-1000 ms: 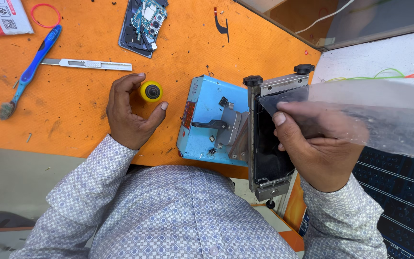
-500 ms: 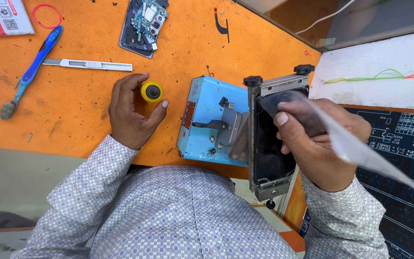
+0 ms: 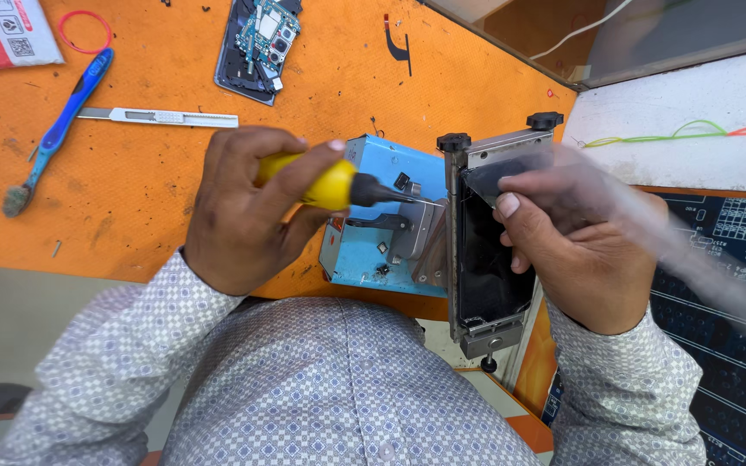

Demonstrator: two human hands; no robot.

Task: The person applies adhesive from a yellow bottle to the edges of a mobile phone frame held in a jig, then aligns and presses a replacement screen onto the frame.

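— Yellow-handled screwdriver [image 3: 338, 185]?
— Gripped by left hand [image 3: 248, 211], tip at blue clamp fixture [image 3: 373, 250] on orange table [image 3: 148, 207].
— Right hand [image 3: 576, 259]?
— Fingers closed on blurred clear film [image 3: 666, 242], over clamped phone [image 3: 485, 259].

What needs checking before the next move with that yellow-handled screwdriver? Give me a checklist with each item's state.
1. Grip on the yellow-handled screwdriver: the left hand is wrapped around the handle. Ok.
2. Tip placement: the dark shaft points at the metal-framed clamp jig, by the dark glass phone panel; the exact contact spot is too small to see. Cannot tell.
3. Panel seated in the jig: it sits between the rails. Ok.
4. Clear plastic film: blurred in the right hand, so how far it is peeled is unclear. Cannot tell.
5. Silver utility knife and blue brush lie apart from the hands. Ok.
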